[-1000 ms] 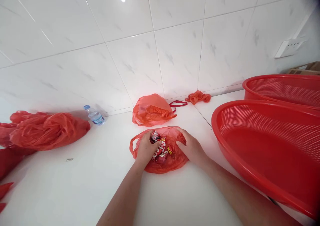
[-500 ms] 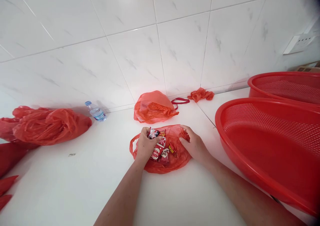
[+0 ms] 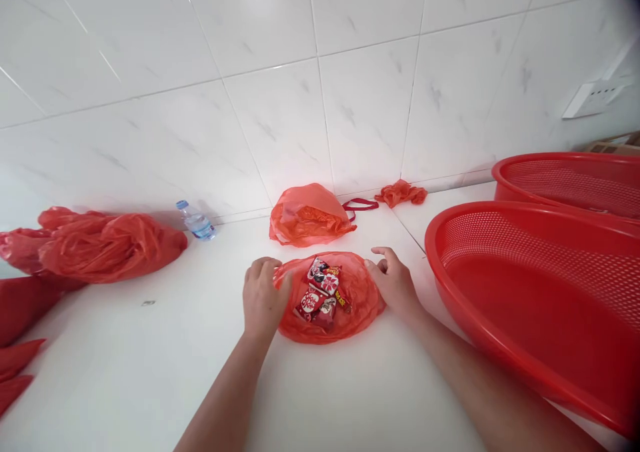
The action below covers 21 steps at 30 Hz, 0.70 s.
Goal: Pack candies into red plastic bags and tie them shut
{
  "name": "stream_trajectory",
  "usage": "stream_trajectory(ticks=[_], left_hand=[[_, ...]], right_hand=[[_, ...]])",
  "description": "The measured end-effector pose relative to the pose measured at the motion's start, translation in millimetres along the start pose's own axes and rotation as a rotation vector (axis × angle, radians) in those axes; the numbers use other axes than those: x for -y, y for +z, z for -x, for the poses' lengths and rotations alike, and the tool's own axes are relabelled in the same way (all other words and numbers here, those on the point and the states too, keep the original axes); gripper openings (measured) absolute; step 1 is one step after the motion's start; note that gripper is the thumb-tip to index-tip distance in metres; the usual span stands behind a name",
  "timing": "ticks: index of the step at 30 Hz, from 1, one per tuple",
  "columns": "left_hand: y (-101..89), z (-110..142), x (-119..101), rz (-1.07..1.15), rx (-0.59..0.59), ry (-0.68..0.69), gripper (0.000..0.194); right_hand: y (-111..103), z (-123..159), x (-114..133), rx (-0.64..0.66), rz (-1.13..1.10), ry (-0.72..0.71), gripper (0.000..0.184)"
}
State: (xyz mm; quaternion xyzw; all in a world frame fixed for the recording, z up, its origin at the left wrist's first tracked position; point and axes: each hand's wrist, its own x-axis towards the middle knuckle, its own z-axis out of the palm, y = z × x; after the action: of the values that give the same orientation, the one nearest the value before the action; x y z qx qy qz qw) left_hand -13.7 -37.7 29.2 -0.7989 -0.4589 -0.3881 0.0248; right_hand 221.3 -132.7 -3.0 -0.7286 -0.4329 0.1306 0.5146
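Note:
A small red plastic bag (image 3: 357, 305) lies open on the white counter with several red and white snack packets (image 3: 320, 292) inside it. My left hand (image 3: 261, 297) has its fingers curled round the bag's left edge. My right hand (image 3: 396, 283) sits at the bag's right edge, thumb on the plastic and fingers bent over it. Both hands hold the mouth of the bag apart, so the packets show between them.
Another filled red bag (image 3: 306, 215) sits just behind, with a red handle loop (image 3: 359, 205) and a crumpled red bag (image 3: 401, 193) by the tiled wall. A water bottle (image 3: 196, 222) and a heap of red bags (image 3: 100, 245) lie left. Two red mesh baskets (image 3: 550, 285) fill the right.
My left hand has come out of the bag, let go of the packets and moved to the bag's left edge. My right hand has shifted slightly right, widening the opening.

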Motion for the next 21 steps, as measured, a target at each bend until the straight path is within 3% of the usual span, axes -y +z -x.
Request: stream_trajectory(ticks=[2, 5, 9, 11, 14, 17, 21], left_hand=[[-7.9, 4.9, 14.0, -0.054, 0.013, -0.1, 0.036], [-13.4, 12.0, 31.5, 0.031, 0.158, -0.358, 0.057], [-12.2, 16.8, 39.4, 0.467, 0.373, -0.561, 0.039], [-13.1, 14.9, 36.6, 0.749, 0.316, -0.618, 0.035], [-22.8, 4.5, 28.2, 1.084, 0.135, -0.669, 0.032], [-40.5, -14.1, 19.0, 1.211, 0.032, -0.663, 0.03], [-63.9, -40.9, 6.5, 1.235, -0.037, -0.566, 0.026]], right_hand=[[-2.5, -0.5, -0.7, 0.05, 0.018, -0.001, 0.034], [-8.3, -0.9, -0.2, 0.191, 0.042, -0.023, 0.036], [-15.4, 1.0, 6.8, 0.314, 0.047, 0.017, 0.031], [-17.9, 2.1, 12.8, 0.311, -0.047, 0.095, 0.034], [-21.6, 1.9, 21.6, 0.265, -0.409, 0.175, 0.042], [-25.4, -0.6, 26.7, 0.191, -0.764, 0.154, 0.039], [-29.2, -3.0, 27.2, 0.224, -0.993, 0.167, 0.033]])
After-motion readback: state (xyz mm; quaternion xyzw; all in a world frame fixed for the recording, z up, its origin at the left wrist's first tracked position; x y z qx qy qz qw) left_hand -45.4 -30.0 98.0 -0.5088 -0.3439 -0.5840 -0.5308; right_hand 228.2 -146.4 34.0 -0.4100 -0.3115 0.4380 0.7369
